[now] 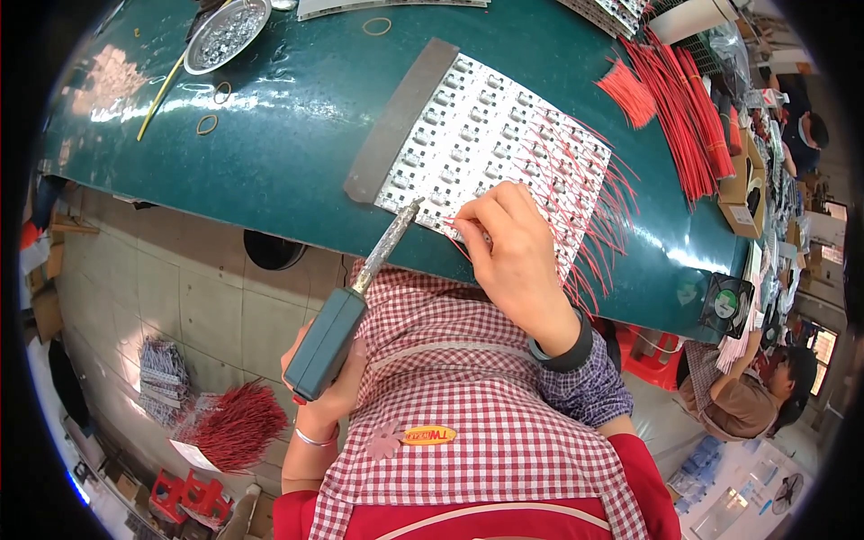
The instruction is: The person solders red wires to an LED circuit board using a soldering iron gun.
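Observation:
My left hand [346, 385] is closed around the dark green body of a soldering gun [329, 345]. Its long metal barrel points up and away, and the tip meets the near left edge of a white circuit board panel [470, 106]. Rows of small metal parts and black pads cover that panel. Beside the tip, my right hand [517, 245] pinches a thin red wire [453, 238] against the board. Many red wires [589, 202] stick out from the panel's right part. A dark grey strip [401, 126] lies along the panel's left edge.
Bundles of red wire [670, 108] lie at the right of the green table [297, 117], near a cardboard box [740, 193]. A metal bowl [225, 40] of small parts stands far left. A small fan [725, 303] sits at the right edge, with a co-worker [754, 391] beyond.

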### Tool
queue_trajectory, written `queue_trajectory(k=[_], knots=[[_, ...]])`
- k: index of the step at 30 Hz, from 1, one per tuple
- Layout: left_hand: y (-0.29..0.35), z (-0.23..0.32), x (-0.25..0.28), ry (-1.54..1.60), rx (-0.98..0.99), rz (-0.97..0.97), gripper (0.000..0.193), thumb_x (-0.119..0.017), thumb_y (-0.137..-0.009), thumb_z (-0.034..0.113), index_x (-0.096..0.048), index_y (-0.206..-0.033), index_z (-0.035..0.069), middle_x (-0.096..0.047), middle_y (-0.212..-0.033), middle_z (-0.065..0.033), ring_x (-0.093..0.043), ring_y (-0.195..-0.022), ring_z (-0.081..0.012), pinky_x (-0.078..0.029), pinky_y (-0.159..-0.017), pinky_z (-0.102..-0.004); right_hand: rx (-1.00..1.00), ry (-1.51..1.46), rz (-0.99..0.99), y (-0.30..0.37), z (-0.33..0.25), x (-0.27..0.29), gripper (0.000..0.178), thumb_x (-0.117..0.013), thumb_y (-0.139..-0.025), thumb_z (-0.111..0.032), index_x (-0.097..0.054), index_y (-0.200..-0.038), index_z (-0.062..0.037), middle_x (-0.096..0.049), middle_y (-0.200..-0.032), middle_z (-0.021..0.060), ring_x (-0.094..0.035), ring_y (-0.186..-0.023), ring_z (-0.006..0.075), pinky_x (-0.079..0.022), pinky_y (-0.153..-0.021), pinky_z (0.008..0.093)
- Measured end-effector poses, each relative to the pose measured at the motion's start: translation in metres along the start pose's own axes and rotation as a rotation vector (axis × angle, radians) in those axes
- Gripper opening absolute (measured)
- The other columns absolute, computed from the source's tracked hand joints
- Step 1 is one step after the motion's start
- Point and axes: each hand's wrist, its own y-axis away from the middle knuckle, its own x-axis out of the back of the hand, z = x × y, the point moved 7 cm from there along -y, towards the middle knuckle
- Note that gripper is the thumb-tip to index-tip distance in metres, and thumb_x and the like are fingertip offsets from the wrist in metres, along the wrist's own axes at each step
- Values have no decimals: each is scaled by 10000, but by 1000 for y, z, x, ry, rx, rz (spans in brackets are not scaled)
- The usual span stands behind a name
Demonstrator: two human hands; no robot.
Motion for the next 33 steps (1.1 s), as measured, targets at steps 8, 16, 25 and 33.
queue_trajectory(k=[8,16,25,33], knots=[[0,3,1,5,-27,33,268,-735,-745,-56,-678,-1006,-66,-684,-914,-138,-649,-727,-186,-516,-655,-276,-11,142,-91,-7,-8,-9,115,-726,-787,-36,-614,-813,-42,-543,-816,96,-565,-803,293,-464,-683,403],[8,-6,4,40,-15,65,263,-728,-747,-66,-683,-1007,-63,-678,-887,-122,-628,-695,-163,-498,-624,-265,-7,219,-131,-5,-7,-19,134,-700,-806,-34,-566,-816,-32,-536,-855,118,-557,-844,318,-467,-691,428],[11,-14,7,76,49,75,247,-729,-746,-67,-685,-988,-61,-673,-861,-115,-625,-676,-166,-492,-609,-267,-57,28,-62,-1,-2,-8,116,-681,-836,0,-579,-888,-18,-558,-861,123,-570,-838,311,-472,-706,410],[19,-26,8,120,160,104,216,-729,-748,-63,-681,-958,-59,-670,-844,-113,-631,-678,-171,-498,-608,-275,-104,2,15,13,3,19,78,-709,-818,-22,-667,-883,-33,-587,-820,117,-601,-794,311,-478,-687,413]])
